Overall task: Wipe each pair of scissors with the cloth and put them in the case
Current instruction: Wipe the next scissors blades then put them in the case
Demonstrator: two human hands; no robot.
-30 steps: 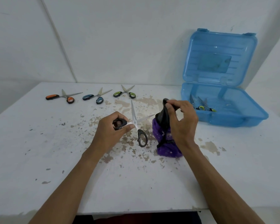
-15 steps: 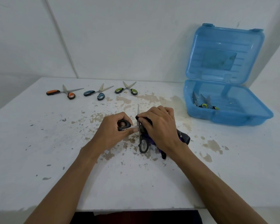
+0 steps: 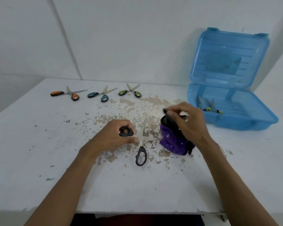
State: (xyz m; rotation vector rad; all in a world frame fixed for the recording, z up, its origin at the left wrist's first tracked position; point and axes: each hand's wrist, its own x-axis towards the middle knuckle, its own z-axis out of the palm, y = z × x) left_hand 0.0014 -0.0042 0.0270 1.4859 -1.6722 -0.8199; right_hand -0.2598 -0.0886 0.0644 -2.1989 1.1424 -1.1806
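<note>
Black-handled scissors (image 3: 141, 154) lie spread open at the table's middle. My left hand (image 3: 116, 136) grips their upper handle loop and pins the pivot. To the right, my right hand (image 3: 186, 123) pinches the top of the purple and black cloth (image 3: 171, 141) and holds it up, its bottom resting on the table beside one blade. The open blue case (image 3: 260, 123) stands at the back right with scissors (image 3: 207, 107) inside. Orange scissors (image 3: 67, 94), blue scissors (image 3: 100, 96) and green scissors (image 3: 131, 92) lie in a row at the back.
The white table (image 3: 39, 160) has worn brown patches around the middle. Its front edge runs across the bottom of the view. White walls close in behind the table, and the case lid leans against the wall at the right.
My right hand pressed the cloth down over the black scissors half a second ago; now it has lifted the cloth up and to the right, off the blades. My left hand has stayed on the handle.
</note>
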